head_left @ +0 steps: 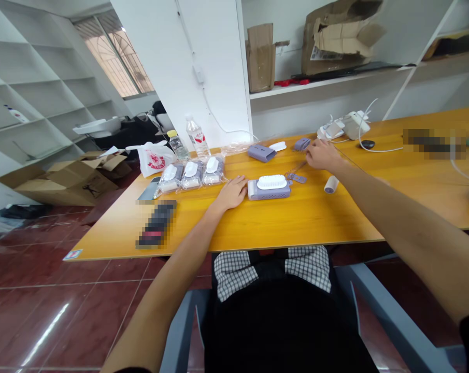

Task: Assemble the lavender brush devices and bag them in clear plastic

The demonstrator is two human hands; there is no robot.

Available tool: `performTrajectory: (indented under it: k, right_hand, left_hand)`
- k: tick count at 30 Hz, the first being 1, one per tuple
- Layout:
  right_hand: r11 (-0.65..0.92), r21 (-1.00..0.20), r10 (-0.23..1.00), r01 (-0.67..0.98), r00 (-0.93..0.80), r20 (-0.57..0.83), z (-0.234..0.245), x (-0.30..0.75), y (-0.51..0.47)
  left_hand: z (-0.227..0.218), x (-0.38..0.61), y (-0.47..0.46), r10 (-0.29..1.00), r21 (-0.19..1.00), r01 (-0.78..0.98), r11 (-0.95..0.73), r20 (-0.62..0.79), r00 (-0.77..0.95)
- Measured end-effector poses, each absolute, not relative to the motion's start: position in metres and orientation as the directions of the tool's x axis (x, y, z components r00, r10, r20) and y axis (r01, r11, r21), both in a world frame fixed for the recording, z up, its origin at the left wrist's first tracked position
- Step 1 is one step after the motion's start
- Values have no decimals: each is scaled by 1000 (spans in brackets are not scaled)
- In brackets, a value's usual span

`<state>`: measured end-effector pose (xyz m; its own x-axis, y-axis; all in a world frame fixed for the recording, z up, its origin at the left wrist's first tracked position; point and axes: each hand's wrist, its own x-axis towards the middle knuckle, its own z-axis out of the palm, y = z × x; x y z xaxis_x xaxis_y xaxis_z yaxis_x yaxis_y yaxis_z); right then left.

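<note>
My left hand [233,193] lies on the wooden table with its fingers stretched out, beside a purple-grey plastic case [271,194]. A white oval piece with a bristled or ribbed edge [272,182] sits on top of that case. Farther out, my right hand [323,154] has its fingers bent together on the table; what they grip is hidden. Just left of those fingers is a small purple plastic part [301,144]. A thin brownish strip [298,167] runs below them towards flat purple pieces [297,178]. Nearer to me stands a small pale cylinder [330,185].
Several wrapped purple-and-white items [191,174] line the left, before a white bag [154,158] and two bottles [196,137]. A hollow purple housing [261,153] and a white piece [278,146] lie behind. Chargers with cables [353,125] are at back right. A blurred dark object [156,224] lies front left.
</note>
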<state>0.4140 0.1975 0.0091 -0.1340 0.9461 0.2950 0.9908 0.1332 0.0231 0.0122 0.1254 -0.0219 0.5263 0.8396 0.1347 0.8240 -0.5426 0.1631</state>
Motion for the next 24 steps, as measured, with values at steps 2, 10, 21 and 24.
performTrajectory:
  k: [2,10,21,24]
  right_hand:
    - [54,8,968,999,-54,245,7,420,196]
    - [-7,-8,996,1000,8,89,25,410,168]
    - [400,-8,916,917,-399,43,35,363,103]
    - [432,-51,902,900,-432,7,27,353,92]
  left_hand:
    - [-22,12,126,839,168,822,-543,139,526]
    - [-21,13,126,837,168,821,-546,137,529]
    - [-21,11,128,832,169,815,-554,145,536]
    - [-19,12,124,840,159,825,-543,132,527]
